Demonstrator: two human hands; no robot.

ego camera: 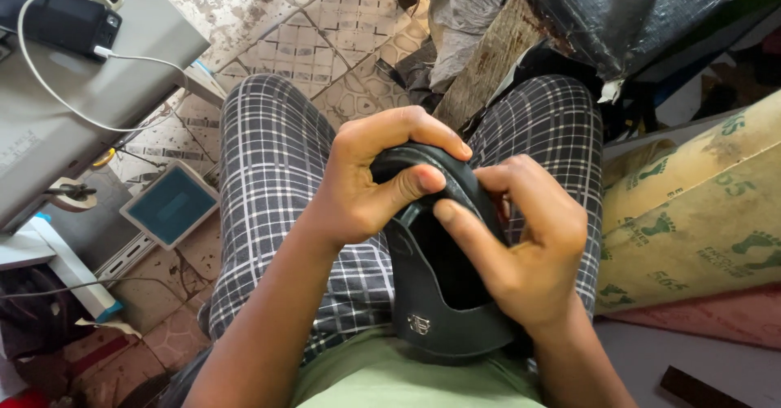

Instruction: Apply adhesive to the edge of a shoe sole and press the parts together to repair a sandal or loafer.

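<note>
A black shoe upper (443, 294) with an open mouth rests on my lap, between my knees in checked trousers (268, 172). My left hand (366, 180) grips its front end from the left, thumb pressed across the top. My right hand (521, 245) holds the right side, with the index finger pushed against the rim next to my left thumb. The front tip of the piece is hidden under my fingers.
A grey table (73, 91) at the left carries a dark device (57, 17) with a white cable. A small square pedal-like plate (171, 205) lies on the tiled floor. A tan printed roll of sheet material (691, 213) lies at the right. Dark wrapped bundles (618, 9) lie ahead.
</note>
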